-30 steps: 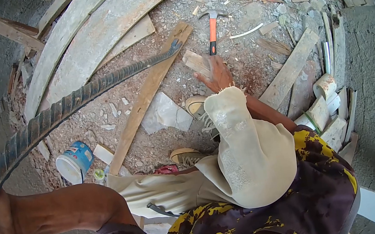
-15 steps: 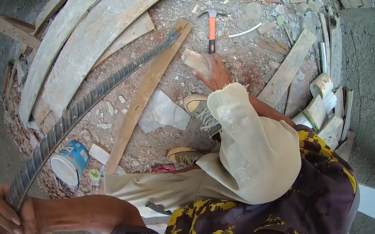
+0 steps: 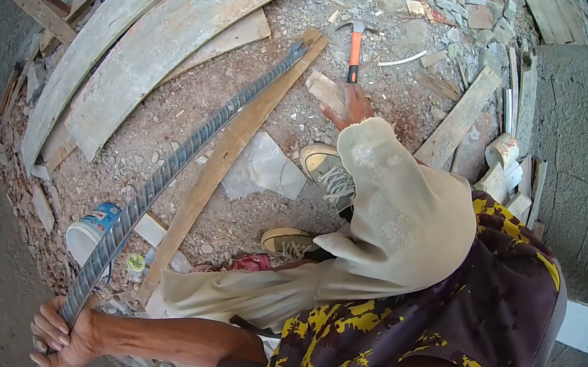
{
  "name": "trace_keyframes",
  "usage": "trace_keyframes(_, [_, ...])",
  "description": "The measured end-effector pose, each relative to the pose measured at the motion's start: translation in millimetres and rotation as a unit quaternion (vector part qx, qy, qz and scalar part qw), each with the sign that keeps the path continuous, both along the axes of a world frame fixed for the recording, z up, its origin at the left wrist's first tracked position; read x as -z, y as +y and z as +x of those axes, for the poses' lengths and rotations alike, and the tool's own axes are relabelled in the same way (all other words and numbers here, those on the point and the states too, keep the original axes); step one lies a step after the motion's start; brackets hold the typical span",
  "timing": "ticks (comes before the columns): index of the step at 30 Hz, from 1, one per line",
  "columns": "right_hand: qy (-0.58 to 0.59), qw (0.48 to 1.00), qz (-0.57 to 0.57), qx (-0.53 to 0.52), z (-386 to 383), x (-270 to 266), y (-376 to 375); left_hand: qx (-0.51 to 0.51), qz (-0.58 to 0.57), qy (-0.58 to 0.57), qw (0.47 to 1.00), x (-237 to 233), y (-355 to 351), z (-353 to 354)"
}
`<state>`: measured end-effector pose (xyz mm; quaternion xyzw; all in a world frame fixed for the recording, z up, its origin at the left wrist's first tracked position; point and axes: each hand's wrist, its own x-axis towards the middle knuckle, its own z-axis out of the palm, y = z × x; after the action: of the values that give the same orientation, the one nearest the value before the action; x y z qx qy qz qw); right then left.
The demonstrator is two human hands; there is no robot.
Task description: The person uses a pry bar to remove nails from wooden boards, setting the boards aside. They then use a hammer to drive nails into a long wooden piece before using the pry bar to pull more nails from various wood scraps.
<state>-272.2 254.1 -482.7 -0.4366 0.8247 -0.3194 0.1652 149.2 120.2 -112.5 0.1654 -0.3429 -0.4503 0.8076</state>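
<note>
My left hand [image 3: 64, 335] is wrapped round the lower part of a long ribbed steel bar [image 3: 162, 175], whose flattened end sticks out below the fist. The bar's far end lies at the top of a long wooden strip [image 3: 227, 152]. Beyond my right knee, my right hand [image 3: 353, 105] reaches to the ground, its fingers at a short wood block [image 3: 326, 91] and beside the handle of a claw hammer [image 3: 354, 59]. Some of those fingers are hidden, so what they grip is unclear. The hammer's head points away from me.
Long curved boards [image 3: 221, 12] lie across the far left. A blue and white bucket [image 3: 91, 229] rests tilted at the left. Rubble covers the ground, with a plank [image 3: 464, 118] on the right and a rough concrete surface [image 3: 586, 160] beyond it.
My left hand and the bar's near end have shifted right in view, and the bar's lower end now shows below the fist. The ground, hammer and right hand also appear further right.
</note>
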Motion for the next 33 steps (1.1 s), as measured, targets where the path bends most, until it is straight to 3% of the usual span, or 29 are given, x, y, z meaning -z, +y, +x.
trace_keyframes(4, [0.031,1.000,-0.001,-0.006,1,6,-2,0.019,0.031,0.067,0.997,68,-8,57])
trace_keyframes(5, [0.027,0.999,-0.011,-0.014,2,2,-2,-0.020,0.063,0.052,0.996,79,-9,63])
trace_keyframes(8, [0.028,0.997,-0.065,-0.029,2,-3,-12,-0.054,0.106,0.046,0.992,82,-12,69])
trace_keyframes(12, [0.088,0.984,-0.127,-0.092,11,-14,-28,0.011,0.087,0.057,0.994,100,-14,88])
trace_keyframes(13, [0.088,0.983,-0.127,-0.095,15,-15,-27,-0.015,0.113,0.061,0.992,109,-10,91])
trace_keyframes(15, [0.010,0.998,-0.018,-0.060,27,-17,-32,-0.039,0.142,0.077,0.986,129,-5,101])
trace_keyframes(18, [0.041,0.993,-0.077,-0.084,25,4,-32,-0.022,0.125,0.101,0.987,130,-6,97])
trace_keyframes(19, [-0.005,0.996,-0.042,-0.079,26,-1,-29,-0.038,0.141,0.119,0.982,127,-3,89])
trace_keyframes(23, [0.011,0.997,-0.032,-0.072,28,-6,-29,-0.095,0.188,0.120,0.970,152,12,95])
trace_keyframes(25, [-0.011,0.995,-0.051,-0.080,31,1,-19,-0.160,0.244,0.056,0.955,211,13,142])
trace_keyframes(26, [-0.020,0.995,-0.075,-0.070,28,2,-32,-0.252,0.286,0.087,0.920,217,11,126])
trace_keyframes(28, [0.014,0.997,-0.041,-0.070,16,5,-28,-0.148,0.253,0.183,0.938,217,23,117])
trace_keyframes(29, [0.012,0.997,-0.027,-0.078,16,-3,-25,-0.149,0.272,0.182,0.933,227,28,119])
trace_keyframes(31, [-0.002,0.997,-0.008,-0.077,26,-13,-26,-0.162,0.276,0.083,0.944,236,25,136])
trace_keyframes(33, [0.004,0.996,-0.002,-0.088,25,-11,-30,-0.172,0.341,0.071,0.921,277,24,149])
